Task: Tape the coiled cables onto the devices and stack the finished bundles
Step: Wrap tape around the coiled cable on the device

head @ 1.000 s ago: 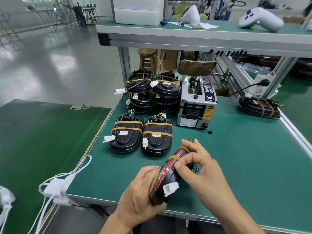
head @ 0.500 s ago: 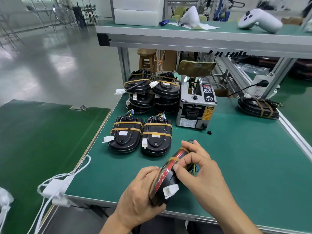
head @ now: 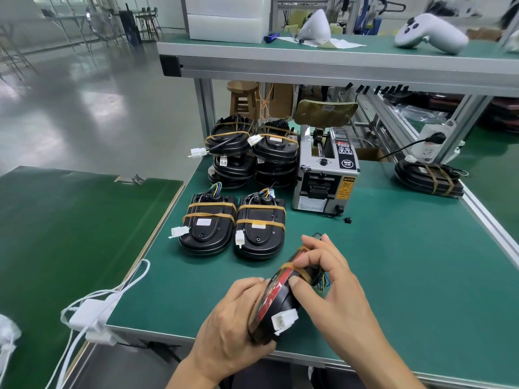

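Near the table's front edge, at about six o'clock, both hands hold one black device (head: 276, 301) tipped up on its edge, its red strip facing up. The left hand (head: 233, 318) cups it from the left, fingers curled round its lower end. The right hand (head: 334, 287) clamps it from the right — thumb pressed on a band of tan tape (head: 295, 266), fingers wrapped over the far end. A white plug (head: 284, 321) sticks out at the device's near side.

On the green table (head: 393, 262), at eleven o'clock from the hands, two taped bundles (head: 207, 223) lie flat side by side. Beyond them, at twelve o'clock, stand two stacks of bundles (head: 252, 153), with the tape dispenser (head: 325, 169) just to their right. One more bundle (head: 427, 175) lies at two o'clock.
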A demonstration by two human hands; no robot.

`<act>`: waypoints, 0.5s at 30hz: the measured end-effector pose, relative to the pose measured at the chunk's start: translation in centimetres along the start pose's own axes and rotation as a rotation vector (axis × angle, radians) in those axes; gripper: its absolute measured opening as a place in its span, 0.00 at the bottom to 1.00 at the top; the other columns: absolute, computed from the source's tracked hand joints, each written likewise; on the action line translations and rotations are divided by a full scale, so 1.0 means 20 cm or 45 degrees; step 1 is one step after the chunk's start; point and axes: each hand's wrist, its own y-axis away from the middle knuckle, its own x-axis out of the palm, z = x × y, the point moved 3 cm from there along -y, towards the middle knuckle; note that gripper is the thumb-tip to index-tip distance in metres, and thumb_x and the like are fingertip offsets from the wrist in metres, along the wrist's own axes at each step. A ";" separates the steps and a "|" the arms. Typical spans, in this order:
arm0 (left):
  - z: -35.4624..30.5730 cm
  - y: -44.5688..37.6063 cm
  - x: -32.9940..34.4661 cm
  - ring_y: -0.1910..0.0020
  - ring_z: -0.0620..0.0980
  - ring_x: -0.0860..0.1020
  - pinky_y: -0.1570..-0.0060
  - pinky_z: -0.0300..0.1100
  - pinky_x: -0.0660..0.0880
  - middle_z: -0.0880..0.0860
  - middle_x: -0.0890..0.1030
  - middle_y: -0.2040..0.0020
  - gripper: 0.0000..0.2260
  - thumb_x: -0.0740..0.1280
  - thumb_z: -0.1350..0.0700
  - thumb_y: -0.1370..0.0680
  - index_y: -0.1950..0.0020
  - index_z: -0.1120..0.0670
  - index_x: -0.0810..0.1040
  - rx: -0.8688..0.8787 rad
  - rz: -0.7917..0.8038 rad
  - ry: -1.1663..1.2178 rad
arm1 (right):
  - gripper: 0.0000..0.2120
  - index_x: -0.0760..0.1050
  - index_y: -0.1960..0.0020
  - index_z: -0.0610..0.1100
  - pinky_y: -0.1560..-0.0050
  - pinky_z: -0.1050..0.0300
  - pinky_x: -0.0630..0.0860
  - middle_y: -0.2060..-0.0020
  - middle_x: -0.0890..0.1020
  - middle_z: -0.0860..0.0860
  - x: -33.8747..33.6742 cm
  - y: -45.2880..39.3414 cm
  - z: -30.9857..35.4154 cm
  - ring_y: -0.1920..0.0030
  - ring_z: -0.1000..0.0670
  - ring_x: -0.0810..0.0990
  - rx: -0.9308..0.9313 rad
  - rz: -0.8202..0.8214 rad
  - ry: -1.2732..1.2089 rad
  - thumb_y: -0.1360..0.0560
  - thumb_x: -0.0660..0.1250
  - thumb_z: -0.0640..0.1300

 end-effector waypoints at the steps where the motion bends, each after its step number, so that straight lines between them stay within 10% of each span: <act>1: 0.00 0.00 0.00 0.31 0.54 0.79 0.36 0.43 0.79 0.49 0.79 0.30 0.30 0.80 0.58 0.30 0.29 0.64 0.78 -0.004 -0.002 0.002 | 0.13 0.78 0.49 0.59 0.31 0.69 0.56 0.33 0.73 0.73 0.00 0.00 0.00 0.24 0.73 0.53 0.006 0.005 -0.028 0.25 0.74 0.42; 15: -0.05 -0.04 -0.03 0.33 0.53 0.80 0.38 0.44 0.81 0.50 0.79 0.33 0.31 0.80 0.58 0.30 0.29 0.61 0.75 -0.015 -0.010 0.014 | 0.08 0.80 0.53 0.59 0.27 0.58 0.61 0.41 0.78 0.71 0.02 -0.07 -0.02 0.26 0.69 0.61 0.026 -0.123 -0.063 0.24 0.73 0.45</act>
